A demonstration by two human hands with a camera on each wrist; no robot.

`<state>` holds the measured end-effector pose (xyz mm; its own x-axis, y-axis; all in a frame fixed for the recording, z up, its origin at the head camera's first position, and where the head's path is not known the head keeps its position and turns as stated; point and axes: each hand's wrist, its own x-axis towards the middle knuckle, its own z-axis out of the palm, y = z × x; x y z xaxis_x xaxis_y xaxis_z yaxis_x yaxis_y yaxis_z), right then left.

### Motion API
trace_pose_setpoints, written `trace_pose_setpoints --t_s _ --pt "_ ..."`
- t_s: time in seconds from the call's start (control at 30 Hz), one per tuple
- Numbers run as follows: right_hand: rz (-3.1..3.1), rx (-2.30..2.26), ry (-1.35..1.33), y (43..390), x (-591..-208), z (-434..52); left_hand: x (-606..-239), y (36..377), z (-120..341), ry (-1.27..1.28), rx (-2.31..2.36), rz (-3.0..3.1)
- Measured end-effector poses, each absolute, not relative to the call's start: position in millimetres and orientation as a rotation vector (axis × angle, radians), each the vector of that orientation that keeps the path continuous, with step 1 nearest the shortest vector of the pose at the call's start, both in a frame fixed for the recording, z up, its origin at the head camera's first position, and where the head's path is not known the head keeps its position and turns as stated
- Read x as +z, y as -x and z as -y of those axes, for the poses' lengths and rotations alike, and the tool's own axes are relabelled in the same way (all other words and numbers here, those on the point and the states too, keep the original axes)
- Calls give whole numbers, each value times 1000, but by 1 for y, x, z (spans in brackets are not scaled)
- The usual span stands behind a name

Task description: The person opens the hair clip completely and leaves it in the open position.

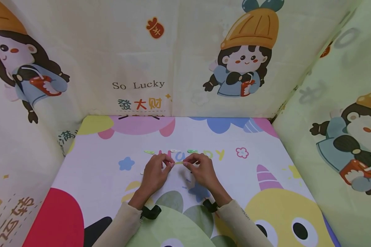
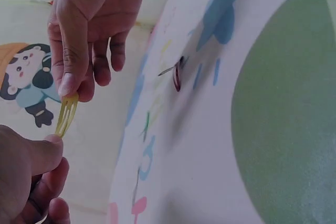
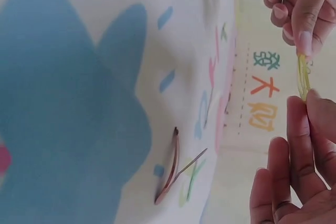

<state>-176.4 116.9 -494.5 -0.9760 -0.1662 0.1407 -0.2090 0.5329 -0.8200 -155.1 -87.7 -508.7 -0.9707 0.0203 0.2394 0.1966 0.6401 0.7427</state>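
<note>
A small yellow hair clip [image 1: 179,162] hangs just above the printed table cover, held between both hands. My left hand [image 1: 168,165] pinches its left end between thumb and forefinger, and my right hand [image 1: 187,164] pinches the other end. The left wrist view has the clip [image 2: 66,114] running from the left thumb at the bottom up to the right hand's fingertips [image 2: 73,85]. In the right wrist view the clip [image 3: 303,77] sits between the two hands. A dark red clip [image 3: 170,169] lies sprung open on the cover below them, also seen in the left wrist view [image 2: 177,75].
Beyond the hands a green clip [image 1: 149,151], a white clip [image 1: 175,150] and another green clip [image 1: 192,151] lie in a row. One more small clip [image 1: 142,173] lies left of the left hand. Cartoon-print fabric walls [image 1: 185,68] close in the back and both sides.
</note>
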Motion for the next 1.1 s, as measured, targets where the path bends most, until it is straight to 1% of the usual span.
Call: trace_pose_setpoints --t_s 0.5,0.83,1.1 --pt "2648 1523 -305 173 -485 -113 -500 155 88 197 -1399 2534" --pt "2555 1595 -359 169 -478 -110 -494 152 90 257 -1457 2490" --pt "2506 1697 -396 168 -472 -110 -489 150 96 313 -1621 2429"
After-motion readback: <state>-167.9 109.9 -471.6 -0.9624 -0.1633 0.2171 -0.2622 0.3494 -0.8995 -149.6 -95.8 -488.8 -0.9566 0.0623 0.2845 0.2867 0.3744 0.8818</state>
